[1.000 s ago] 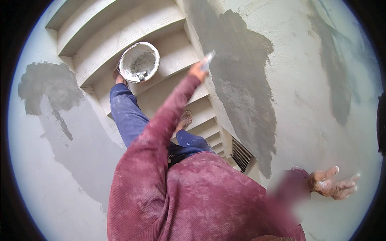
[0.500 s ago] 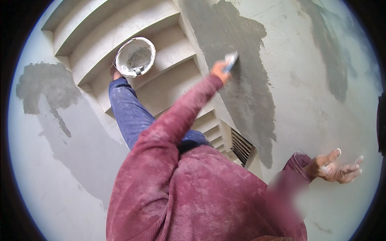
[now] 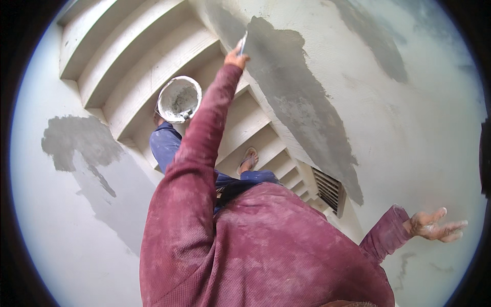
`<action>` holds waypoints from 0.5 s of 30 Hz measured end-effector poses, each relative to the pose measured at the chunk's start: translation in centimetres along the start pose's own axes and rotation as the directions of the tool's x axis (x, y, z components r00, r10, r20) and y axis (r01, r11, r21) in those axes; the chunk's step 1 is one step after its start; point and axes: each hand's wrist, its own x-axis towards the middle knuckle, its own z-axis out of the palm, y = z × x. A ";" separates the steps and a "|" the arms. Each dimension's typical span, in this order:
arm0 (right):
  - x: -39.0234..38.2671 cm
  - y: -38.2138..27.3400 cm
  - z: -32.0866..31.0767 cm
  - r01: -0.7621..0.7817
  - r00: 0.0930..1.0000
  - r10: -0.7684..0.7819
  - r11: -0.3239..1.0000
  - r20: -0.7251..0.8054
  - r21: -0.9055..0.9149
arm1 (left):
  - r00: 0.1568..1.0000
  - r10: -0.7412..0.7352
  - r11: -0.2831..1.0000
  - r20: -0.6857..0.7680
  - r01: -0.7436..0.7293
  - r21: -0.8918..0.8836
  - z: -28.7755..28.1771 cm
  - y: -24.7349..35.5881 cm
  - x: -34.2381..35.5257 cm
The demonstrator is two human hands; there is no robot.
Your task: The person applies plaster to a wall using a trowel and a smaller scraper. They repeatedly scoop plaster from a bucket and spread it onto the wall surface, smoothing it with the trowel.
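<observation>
My left hand (image 3: pixel 235 59) is shut on a putty knife (image 3: pixel 243 40), reaching up to a long dark-grey patch (image 3: pixel 296 87) on the right wall (image 3: pixel 388 133); whether the blade touches it is unclear. My right hand (image 3: pixel 434 225) is open at the lower right, fingers spread, empty, beside that wall. A white bucket (image 3: pixel 179 100) with grey material inside and a small object on its rim sits on the stairs behind my left forearm.
Curved pale steps (image 3: pixel 138 46) descend past my sandalled foot (image 3: pixel 249 158) toward narrower steps lower down. A slatted vent (image 3: pixel 327 189) sits low by the right wall. The left wall (image 3: pixel 61 215) bears grey patches too.
My left hand with the putty knife moved right along the patch, then swung up and left to its upper end. The view shifted slightly, bringing the foot back into sight.
</observation>
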 end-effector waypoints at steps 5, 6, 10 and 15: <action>-2.0 2.3 1.0 0.129 0.987 -0.134 0.989 -0.083 -0.068 | 0.992 -0.108 0.994 0.062 0.106 0.031 0.7 1.8 3.8; -2.1 2.2 1.2 0.126 0.986 -0.133 0.989 -0.102 -0.076 | 0.995 -0.083 0.997 0.059 0.084 -0.001 2.2 1.3 2.4; -1.8 1.3 1.4 0.032 0.989 -0.042 0.996 -0.139 -0.079 | 0.997 -0.031 0.999 0.067 0.034 -0.036 8.0 1.8 -7.5; -1.6 1.4 1.3 0.065 0.993 -0.069 0.997 -0.094 -0.048 | 0.839 0.031 0.990 0.544 0.049 -0.131 13.9 -1.6 -19.6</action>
